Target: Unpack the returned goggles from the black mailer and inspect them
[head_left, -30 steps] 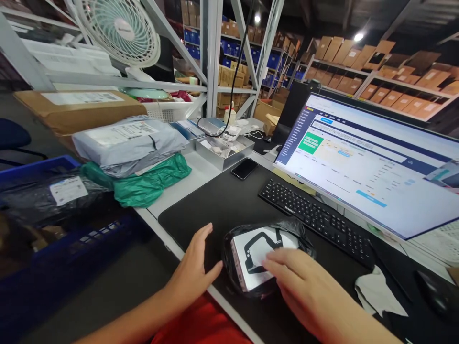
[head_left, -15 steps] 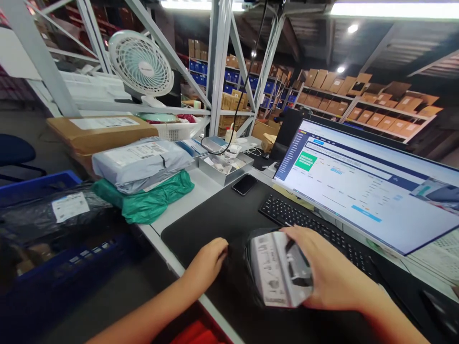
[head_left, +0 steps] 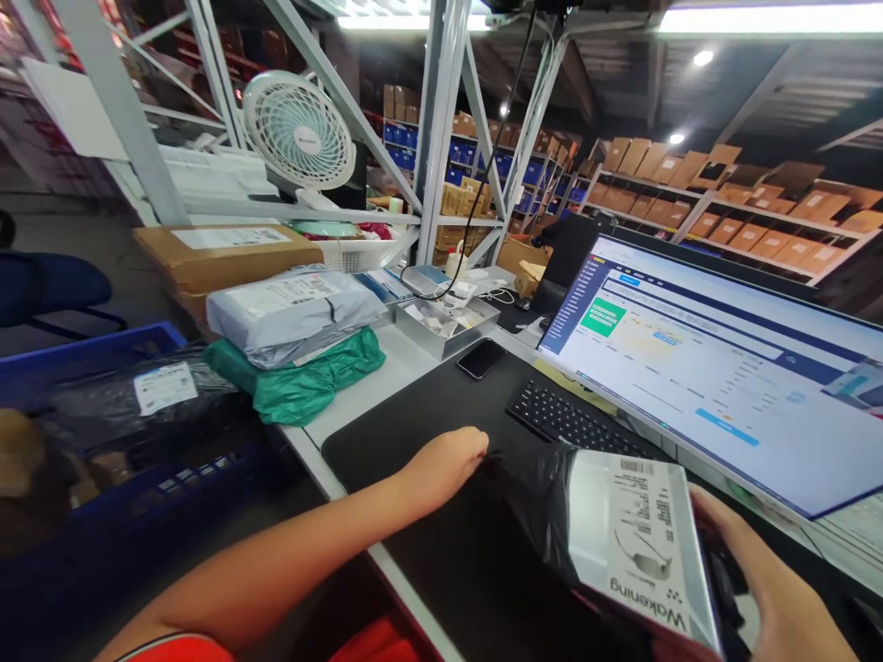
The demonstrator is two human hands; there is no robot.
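A silver-grey box [head_left: 641, 542] with a white printed label and the word "Wakening" upside down lies at the lower right, above the desk mat. Its left end is inside a black plastic bag [head_left: 542, 496]. My left hand [head_left: 452, 464] is closed in a fist on the bag's left end, so the plastic stretches between hand and box. My right hand [head_left: 776, 570] grips the far right end of the box; some of its fingers are hidden behind it. Dark material shows between the right palm and the box end.
A phone [head_left: 481, 359] lies on the black mat [head_left: 407, 405], beside a keyboard [head_left: 572, 418] under a lit monitor [head_left: 696, 359]. To the left are a grey parcel [head_left: 293, 313], a green parcel [head_left: 310, 372], a cardboard box [head_left: 227, 257] and a blue crate [head_left: 158, 340].
The box has moved right with my right hand, and more of its printed label shows. My left hand has shifted right and slightly up. The camera view has swung a little left.
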